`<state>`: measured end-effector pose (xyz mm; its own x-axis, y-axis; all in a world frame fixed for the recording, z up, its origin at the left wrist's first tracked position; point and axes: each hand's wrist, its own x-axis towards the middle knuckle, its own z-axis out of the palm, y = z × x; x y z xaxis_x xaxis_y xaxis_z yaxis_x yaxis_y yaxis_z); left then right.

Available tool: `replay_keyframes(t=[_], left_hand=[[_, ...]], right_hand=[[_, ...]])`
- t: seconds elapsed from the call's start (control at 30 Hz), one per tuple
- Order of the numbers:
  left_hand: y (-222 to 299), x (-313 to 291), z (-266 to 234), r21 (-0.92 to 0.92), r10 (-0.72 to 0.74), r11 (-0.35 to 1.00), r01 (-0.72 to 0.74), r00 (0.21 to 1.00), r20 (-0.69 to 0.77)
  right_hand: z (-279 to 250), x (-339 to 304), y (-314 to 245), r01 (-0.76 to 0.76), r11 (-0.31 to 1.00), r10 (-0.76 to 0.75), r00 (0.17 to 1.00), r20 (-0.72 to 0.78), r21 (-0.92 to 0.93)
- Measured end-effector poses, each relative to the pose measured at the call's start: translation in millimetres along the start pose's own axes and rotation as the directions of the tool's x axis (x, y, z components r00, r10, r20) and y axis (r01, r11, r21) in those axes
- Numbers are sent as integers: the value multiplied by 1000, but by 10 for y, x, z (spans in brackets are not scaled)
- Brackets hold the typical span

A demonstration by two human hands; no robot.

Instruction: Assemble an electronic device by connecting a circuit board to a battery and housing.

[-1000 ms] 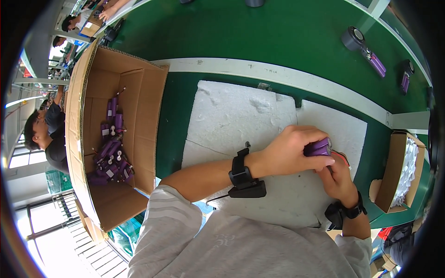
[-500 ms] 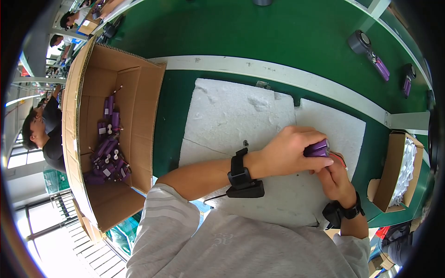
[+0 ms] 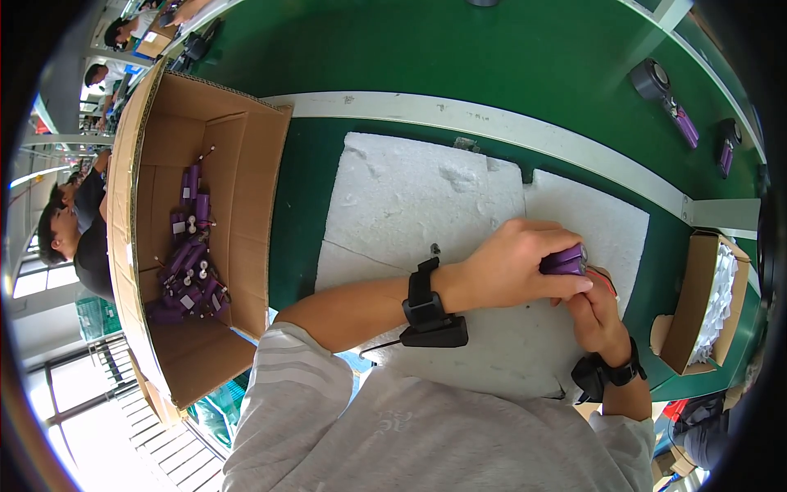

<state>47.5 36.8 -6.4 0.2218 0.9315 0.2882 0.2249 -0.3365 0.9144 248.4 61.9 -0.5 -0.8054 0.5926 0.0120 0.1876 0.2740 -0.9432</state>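
Note:
A purple battery pack of cylindrical cells (image 3: 564,261) is gripped between the thumb and fingers of my left hand (image 3: 525,261), above the right part of a white foam sheet (image 3: 393,197). Close against its lower right side is my right hand (image 3: 598,320), fingers bent and closed. What sits between those fingertips is hidden by the left thumb and the pack. A red wire (image 3: 605,280) curves along the far side of the right hand. Both wrists wear black straps with small devices.
At left stands a deep cardboard box (image 3: 238,221) with several purple battery packs (image 3: 193,262). A small carton (image 3: 684,316) of white pieces stands at right. Beyond a pale rail (image 3: 475,123), grey round devices with purple packs (image 3: 668,98) lie on the green bench. People sit at far left.
The view has shifted slightly. Both hands stay together at the battery pack, and their grip looks almost the same.

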Motion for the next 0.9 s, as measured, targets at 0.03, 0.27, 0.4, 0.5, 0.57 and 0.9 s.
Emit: replay_keyframes(t=[0.03, 0.27, 0.4, 0.5, 0.57, 0.9], left_hand=[[1, 3, 1, 1, 1, 1000, -1, 1000, 0], [20, 1, 2, -41, -20, 999, 20, 1000, 16], [14, -7, 4, -22, -7, 1000, 7, 1000, 4], [10, -4, -3, -21, -6, 1000, 6, 1000, -6], [7, -3, -8, -20, -6, 1000, 6, 1000, -11], [0, 2, -23, -18, -11, 1000, 11, 1000, -10]], right_hand=[[-2, -25, 42, 2, 1000, -2, 1000, -5, -25], [67, -114, 192, 57, 973, -80, 992, -97, -225], [98, -49, 143, 70, 979, -95, 987, -126, -193], [64, -28, 128, 65, 989, -81, 991, -109, -135], [33, -23, 117, 48, 996, -53, 997, -60, -74], [22, 25, 45, 51, 998, -54, 996, -66, -39]])
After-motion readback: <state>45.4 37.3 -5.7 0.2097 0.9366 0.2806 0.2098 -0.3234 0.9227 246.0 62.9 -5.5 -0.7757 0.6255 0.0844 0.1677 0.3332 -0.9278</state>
